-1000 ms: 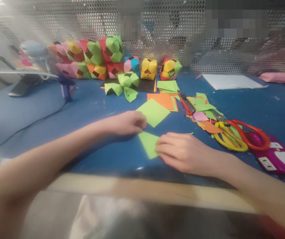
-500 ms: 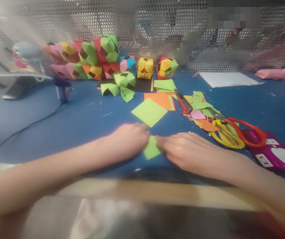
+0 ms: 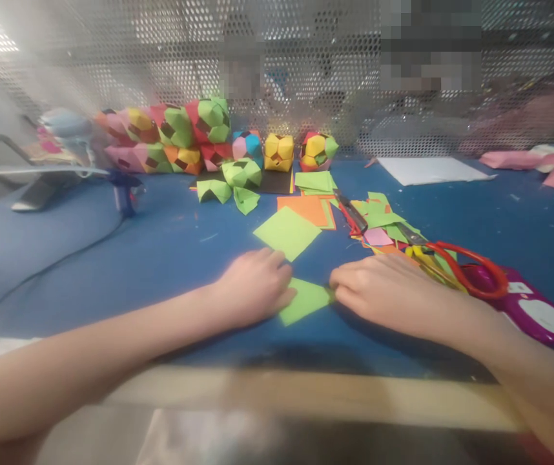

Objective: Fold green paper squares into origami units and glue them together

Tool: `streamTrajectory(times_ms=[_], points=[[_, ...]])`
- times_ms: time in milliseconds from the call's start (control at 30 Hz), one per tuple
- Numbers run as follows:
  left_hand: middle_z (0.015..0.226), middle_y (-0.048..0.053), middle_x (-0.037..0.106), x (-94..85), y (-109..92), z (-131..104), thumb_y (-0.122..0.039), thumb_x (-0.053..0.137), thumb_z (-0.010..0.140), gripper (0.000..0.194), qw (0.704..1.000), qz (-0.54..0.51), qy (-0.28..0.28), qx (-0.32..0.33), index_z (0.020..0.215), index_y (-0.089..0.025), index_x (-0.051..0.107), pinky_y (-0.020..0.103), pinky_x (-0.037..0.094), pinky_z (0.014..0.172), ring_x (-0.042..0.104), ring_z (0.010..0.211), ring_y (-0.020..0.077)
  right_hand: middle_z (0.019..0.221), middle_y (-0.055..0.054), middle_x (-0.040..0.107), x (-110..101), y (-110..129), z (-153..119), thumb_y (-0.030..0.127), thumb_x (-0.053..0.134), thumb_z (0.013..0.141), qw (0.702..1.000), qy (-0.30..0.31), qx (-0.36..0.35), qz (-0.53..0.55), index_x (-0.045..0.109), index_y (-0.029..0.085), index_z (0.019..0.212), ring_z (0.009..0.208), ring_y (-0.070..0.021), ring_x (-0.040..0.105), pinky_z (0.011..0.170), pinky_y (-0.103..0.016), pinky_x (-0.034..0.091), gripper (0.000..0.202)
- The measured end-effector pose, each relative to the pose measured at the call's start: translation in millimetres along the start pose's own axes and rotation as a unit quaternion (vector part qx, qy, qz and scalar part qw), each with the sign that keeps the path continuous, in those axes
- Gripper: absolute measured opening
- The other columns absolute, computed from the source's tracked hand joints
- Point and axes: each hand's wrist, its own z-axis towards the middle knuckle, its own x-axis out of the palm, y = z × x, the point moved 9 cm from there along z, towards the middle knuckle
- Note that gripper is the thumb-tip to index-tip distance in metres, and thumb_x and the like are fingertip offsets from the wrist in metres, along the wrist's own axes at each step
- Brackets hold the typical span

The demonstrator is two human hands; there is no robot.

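A light green paper piece (image 3: 305, 302) lies on the blue table between my hands. My left hand (image 3: 259, 284), its fingers curled, presses on the piece's left corner. At the right corner my right hand (image 3: 361, 284) pinches the paper between thumb and fingers. Just beyond my left hand's fingertips a light green square sheet (image 3: 287, 231) lies flat, its near corner close to them. Behind that are an orange sheet (image 3: 301, 206) and a stack of green sheets (image 3: 314, 181).
Folded paper balls (image 3: 214, 121) line the back, before a perforated metal screen. Red-handled scissors (image 3: 480, 268), paper scraps (image 3: 383, 213) and a purple case (image 3: 543, 316) are at right. A white sheet (image 3: 432, 170) lies behind. A cable (image 3: 54, 258) crosses the left side.
My right hand has moved right, away from my left hand, and more of the green piece between them shows. The view has tilted slightly up.
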Motion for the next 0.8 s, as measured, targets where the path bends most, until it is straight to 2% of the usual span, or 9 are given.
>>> streamTrajectory(times_ms=[100, 167, 300, 400, 533, 633, 733, 800], points=[[0.087, 0.011, 0.056, -1.1, 1.4, 1.4, -0.036, 0.04, 0.087, 0.031, 1.0, -0.004, -0.01, -0.002, 0.081, -0.012, 0.059, 0.033, 0.04, 0.065, 0.052, 0.08, 0.0226, 0.074, -0.001, 0.07, -5.7, -10.8, 6.6, 0.013, 0.042, 0.079, 0.991, -0.114, 0.025, 0.069, 0.065, 0.02, 0.073, 0.062, -0.0149, 0.06, 0.052, -0.026, 0.033, 0.025], [0.088, 0.011, 0.057, -0.4, 2.0, 2.3, -0.035, 0.04, 0.086, 0.029, 1.0, -0.011, -0.009, -0.003, 0.082, -0.012, 0.058, 0.034, 0.04, 0.067, 0.052, 0.081, 0.023, 0.082, -0.002, 0.07, -3.2, -14.7, 8.9, 0.014, 0.041, 0.082, 0.984, -0.147, 0.03, 0.095, 0.066, 0.02, 0.081, 0.072, -0.0164, 0.062, 0.06, -0.027, 0.039, 0.026], [0.086, 0.01, 0.058, 4.8, 6.1, 3.7, -0.027, 0.038, 0.086, 0.025, 0.999, -0.052, 0.001, -0.015, 0.086, -0.012, 0.057, 0.035, 0.043, 0.069, 0.054, 0.079, 0.0227, 0.086, -0.005, 0.067, 10.1, -9.7, 12.8, 0.027, 0.045, 0.087, 0.99, -0.097, 0.018, 0.099, 0.065, 0.019, 0.087, 0.082, -0.0203, 0.062, 0.068, -0.031, 0.044, 0.021], [0.086, 0.01, 0.059, 7.6, 11.8, 4.7, -0.018, 0.038, 0.083, 0.022, 0.992, -0.121, -0.013, -0.027, 0.091, -0.011, 0.058, 0.033, 0.044, 0.073, 0.056, 0.082, 0.0212, 0.085, -0.004, 0.066, 15.7, -8.3, 12.8, 0.036, 0.048, 0.086, 0.991, -0.054, 0.023, 0.117, 0.064, 0.02, 0.091, 0.083, -0.0214, 0.061, 0.069, -0.033, 0.045, 0.023], [0.085, 0.009, 0.059, 6.3, 27.5, 5.2, -0.011, 0.038, 0.079, 0.023, 0.967, -0.242, -0.043, -0.068, 0.083, -0.012, 0.061, 0.029, 0.044, 0.071, 0.055, 0.079, 0.0176, 0.084, -0.003, 0.066, 18.2, -19.8, 15.9, 0.036, 0.05, 0.084, 0.978, -0.049, 0.062, 0.191, 0.064, 0.021, 0.091, 0.077, -0.0192, 0.061, 0.068, -0.033, 0.046, 0.022], [0.08, 0.006, 0.06, -1.2, 47.9, 3.1, -0.014, 0.04, 0.079, 0.02, 0.927, -0.339, -0.095, -0.127, 0.078, -0.014, 0.06, 0.027, 0.042, 0.067, 0.054, 0.073, 0.0156, 0.082, -0.004, 0.066, 20.4, -39.1, 21.0, 0.034, 0.052, 0.081, 0.935, -0.095, 0.112, 0.322, 0.061, 0.018, 0.094, 0.073, -0.0176, 0.062, 0.066, -0.032, 0.049, 0.023], [0.073, 0.003, 0.059, -4.7, 68.8, -1.4, -0.019, 0.042, 0.078, 0.017, 0.874, -0.421, -0.146, -0.194, 0.077, -0.016, 0.058, 0.027, 0.039, 0.062, 0.052, 0.069, 0.0151, 0.088, -0.007, 0.065, 19.8, -64.7, 20.5, 0.039, 0.057, 0.077, 0.851, -0.2, 0.168, 0.457, 0.056, 0.016, 0.1, 0.076, -0.0176, 0.063, 0.066, -0.032, 0.051, 0.033], [0.071, 0.002, 0.058, -2.8, 76.9, -3.8, -0.021, 0.044, 0.077, 0.015, 0.836, -0.471, -0.17, -0.224, 0.075, -0.016, 0.057, 0.025, 0.037, 0.058, 0.05, 0.067, 0.0146, 0.094, -0.009, 0.064, 22.1, -74.8, 18.8, 0.044, 0.06, 0.074, 0.804, -0.242, 0.19, 0.509, 0.053, 0.016, 0.102, 0.078, -0.0181, 0.062, 0.065, -0.032, 0.052, 0.04]])
